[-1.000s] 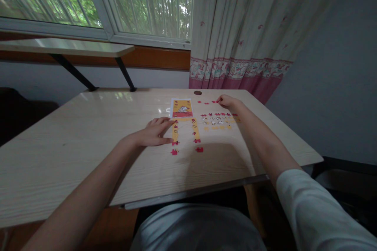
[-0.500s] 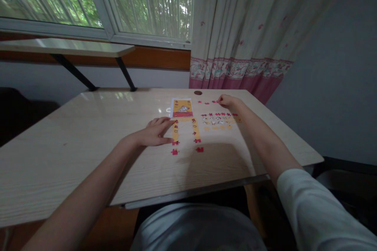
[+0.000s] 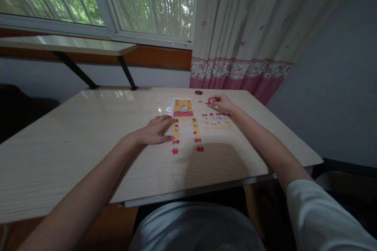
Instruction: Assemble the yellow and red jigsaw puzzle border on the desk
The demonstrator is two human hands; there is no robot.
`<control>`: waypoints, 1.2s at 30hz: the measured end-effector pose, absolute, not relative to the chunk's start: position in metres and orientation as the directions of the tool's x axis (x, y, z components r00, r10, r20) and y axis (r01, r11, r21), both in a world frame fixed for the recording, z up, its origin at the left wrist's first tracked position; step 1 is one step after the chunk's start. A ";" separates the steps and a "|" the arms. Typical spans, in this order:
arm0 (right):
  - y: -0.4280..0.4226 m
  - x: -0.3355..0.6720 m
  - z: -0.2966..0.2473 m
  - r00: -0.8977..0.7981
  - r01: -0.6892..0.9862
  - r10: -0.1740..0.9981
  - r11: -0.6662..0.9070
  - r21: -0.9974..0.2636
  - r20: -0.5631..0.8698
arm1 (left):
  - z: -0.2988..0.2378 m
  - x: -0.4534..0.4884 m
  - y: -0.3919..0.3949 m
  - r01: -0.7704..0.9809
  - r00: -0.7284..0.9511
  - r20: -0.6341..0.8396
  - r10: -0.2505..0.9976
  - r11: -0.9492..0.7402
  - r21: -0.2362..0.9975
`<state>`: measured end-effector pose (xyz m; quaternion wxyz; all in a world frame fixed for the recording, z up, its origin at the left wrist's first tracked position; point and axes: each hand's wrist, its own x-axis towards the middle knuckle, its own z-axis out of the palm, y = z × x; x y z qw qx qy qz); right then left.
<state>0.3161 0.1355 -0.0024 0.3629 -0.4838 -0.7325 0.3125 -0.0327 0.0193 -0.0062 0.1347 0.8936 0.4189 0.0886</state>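
from my remote end, i see my left hand (image 3: pixel 154 130) lying open on the worktop (image 3: pixel 141 180), fingers spread, thumb and forefinger at the left side of the part-built puzzle border (image 3: pixel 197 127); my right hand (image 3: pixel 209 101), nearer the far edge, has fingertips pinched on a red piece (image 3: pixel 208 102), lifted or not i can't tell; border sits mid-worktop, its gap facing the near edge, two loose red pieces (image 3: pixel 200 149) just beyond its ends; picture card (image 3: pixel 183 108) on its far-edge side; rows of loose pieces (image 3: pixel 218 120) toward the right edge.
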 end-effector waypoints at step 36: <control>0.008 0.224 -0.005 -0.496 0.141 0.818 0.407 -0.902 0.291 | 0.004 0.016 -0.007 0.475 0.382 0.213 0.899 -0.389 0.790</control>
